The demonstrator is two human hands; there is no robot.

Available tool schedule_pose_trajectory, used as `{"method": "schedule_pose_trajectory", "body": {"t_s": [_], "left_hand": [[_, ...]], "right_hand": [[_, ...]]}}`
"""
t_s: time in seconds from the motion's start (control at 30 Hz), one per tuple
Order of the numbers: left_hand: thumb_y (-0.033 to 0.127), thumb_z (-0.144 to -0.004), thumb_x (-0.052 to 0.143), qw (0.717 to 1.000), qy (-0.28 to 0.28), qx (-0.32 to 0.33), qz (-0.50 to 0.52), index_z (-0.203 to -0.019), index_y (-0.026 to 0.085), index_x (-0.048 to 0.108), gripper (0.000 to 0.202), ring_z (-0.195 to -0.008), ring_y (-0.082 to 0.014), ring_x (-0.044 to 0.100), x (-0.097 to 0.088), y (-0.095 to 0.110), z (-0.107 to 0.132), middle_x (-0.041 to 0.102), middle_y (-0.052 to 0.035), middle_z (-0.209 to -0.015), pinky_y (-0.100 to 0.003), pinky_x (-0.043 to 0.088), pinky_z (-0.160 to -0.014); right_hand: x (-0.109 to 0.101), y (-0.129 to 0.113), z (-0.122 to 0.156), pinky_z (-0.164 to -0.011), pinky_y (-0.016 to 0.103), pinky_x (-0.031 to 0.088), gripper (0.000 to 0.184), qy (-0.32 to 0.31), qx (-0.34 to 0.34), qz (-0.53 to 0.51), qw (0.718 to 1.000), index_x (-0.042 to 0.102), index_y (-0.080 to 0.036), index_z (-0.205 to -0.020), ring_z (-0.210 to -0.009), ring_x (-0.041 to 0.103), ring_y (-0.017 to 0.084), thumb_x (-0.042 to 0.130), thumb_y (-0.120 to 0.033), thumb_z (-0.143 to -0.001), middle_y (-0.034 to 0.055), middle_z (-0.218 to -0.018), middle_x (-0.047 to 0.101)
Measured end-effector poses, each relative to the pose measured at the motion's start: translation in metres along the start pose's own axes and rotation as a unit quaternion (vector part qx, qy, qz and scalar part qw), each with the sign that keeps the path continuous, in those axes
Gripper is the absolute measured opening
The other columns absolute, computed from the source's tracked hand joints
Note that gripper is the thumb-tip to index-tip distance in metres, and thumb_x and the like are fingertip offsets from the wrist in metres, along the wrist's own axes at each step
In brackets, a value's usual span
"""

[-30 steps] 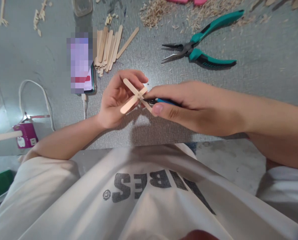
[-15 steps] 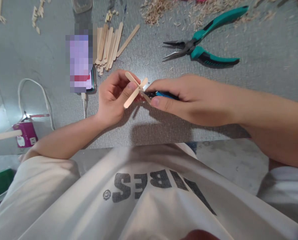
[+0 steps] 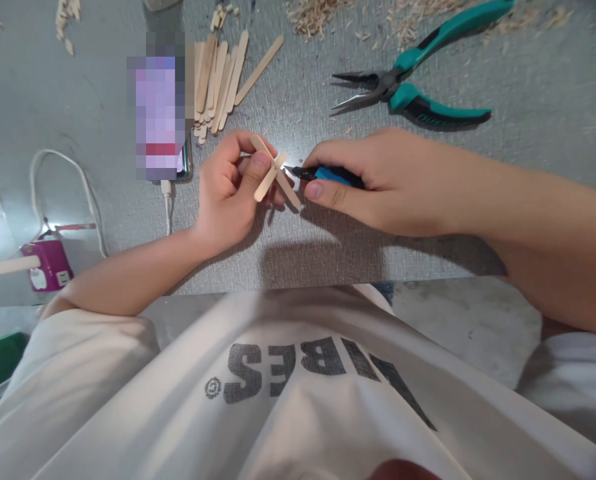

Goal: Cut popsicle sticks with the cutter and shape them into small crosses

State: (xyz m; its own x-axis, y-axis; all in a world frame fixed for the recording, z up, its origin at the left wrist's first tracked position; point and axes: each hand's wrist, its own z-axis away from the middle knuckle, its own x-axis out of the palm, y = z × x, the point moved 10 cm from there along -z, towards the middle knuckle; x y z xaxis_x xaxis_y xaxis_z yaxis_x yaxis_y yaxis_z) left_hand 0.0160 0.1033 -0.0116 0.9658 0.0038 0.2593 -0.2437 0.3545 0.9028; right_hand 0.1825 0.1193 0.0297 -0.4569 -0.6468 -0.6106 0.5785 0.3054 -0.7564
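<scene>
Between the thumb and fingers of my left hand (image 3: 233, 183) is a pair of crossed popsicle sticks (image 3: 265, 185), joined in an X. My right hand (image 3: 365, 180) grips a craft knife (image 3: 334, 176) with a blue and black handle. Its narrow tip points left and lies right by the crossing of the sticks; whether it touches the wood I cannot tell. The fingers behind the sticks are partly hidden. Beyond my left hand, a bundle of loose popsicle sticks (image 3: 223, 83) lies on the grey table.
Long-nose pliers (image 3: 391, 83) with teal handles lie spread at the upper right. Wood shavings (image 3: 313, 17) are scattered at the back. A phone (image 3: 155, 113), partly blurred, is plugged into a white cable (image 3: 167, 207). Left of my forearm sits a purple box-shaped adapter (image 3: 53, 263).
The knife has drawn back slightly to the right from the crossing. The sticks have turned a little in my left hand, showing more of the lower right end.
</scene>
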Motion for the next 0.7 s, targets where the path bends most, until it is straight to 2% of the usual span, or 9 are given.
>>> {"method": "schedule_pose_trajectory", "body": {"t_s": [0.17,0.33,0.43,0.57,0.7], "left_hand": [[0.03,-0.116,0.086,0.997,-0.038,0.055,-0.034,-0.114,0.027,0.07,0.017,-0.073,-0.0161,0.075,0.005,0.008,-0.001,0.078,0.0026,-0.084,-0.029,0.062,-0.076],[0.015,-0.102,0.094,0.999,-0.016,0.008,-0.032,-0.122,0.028,0.072,0.032,-0.088,-0.018,0.081,0.0,0.0,0.0,0.075,0.004,-0.091,-0.028,0.062,-0.084],[0.013,-0.099,0.095,0.999,-0.016,-0.015,-0.044,-0.13,0.027,0.073,0.04,-0.096,-0.02,0.084,-0.001,-0.003,0.002,0.073,0.0036,-0.094,-0.028,0.062,-0.086],[0.018,-0.105,0.091,0.999,-0.014,-0.023,-0.033,-0.129,0.027,0.074,0.031,-0.093,-0.0174,0.083,-0.002,-0.006,0.003,0.072,0.0036,-0.094,-0.027,0.061,-0.084],[0.019,-0.103,0.095,0.999,-0.017,-0.011,-0.043,-0.125,0.028,0.076,0.031,-0.086,-0.0159,0.079,-0.004,-0.007,0.002,0.074,0.0033,-0.093,-0.027,0.059,-0.079]], "right_hand": [[0.004,0.003,-0.002,-0.074,0.04,0.032,0.035,-0.004,0.006,0.034,0.999,0.08,-0.026,-0.126,-0.072,0.051,0.021,0.063,-0.057,-0.126,-0.0004,-0.078,0.061],[0.001,0.003,-0.003,-0.073,0.039,0.033,0.03,0.016,-0.01,0.034,0.999,0.082,-0.027,-0.121,-0.069,0.049,0.02,0.07,-0.054,-0.125,-0.0014,-0.073,0.061],[-0.002,0.002,-0.001,-0.072,0.039,0.032,0.029,0.028,-0.027,0.01,0.999,0.082,-0.026,-0.117,-0.069,0.049,0.02,0.072,-0.052,-0.125,-0.0018,-0.071,0.059],[0.002,0.005,-0.002,-0.072,0.04,0.031,0.025,0.012,-0.006,0.021,1.0,0.082,-0.027,-0.116,-0.068,0.047,0.02,0.073,-0.048,-0.124,-0.0023,-0.069,0.056],[0.003,0.006,-0.003,-0.072,0.042,0.029,0.026,0.011,0.009,0.028,1.0,0.082,-0.027,-0.112,-0.067,0.042,0.022,0.074,-0.049,-0.123,-0.0016,-0.068,0.052]]}}
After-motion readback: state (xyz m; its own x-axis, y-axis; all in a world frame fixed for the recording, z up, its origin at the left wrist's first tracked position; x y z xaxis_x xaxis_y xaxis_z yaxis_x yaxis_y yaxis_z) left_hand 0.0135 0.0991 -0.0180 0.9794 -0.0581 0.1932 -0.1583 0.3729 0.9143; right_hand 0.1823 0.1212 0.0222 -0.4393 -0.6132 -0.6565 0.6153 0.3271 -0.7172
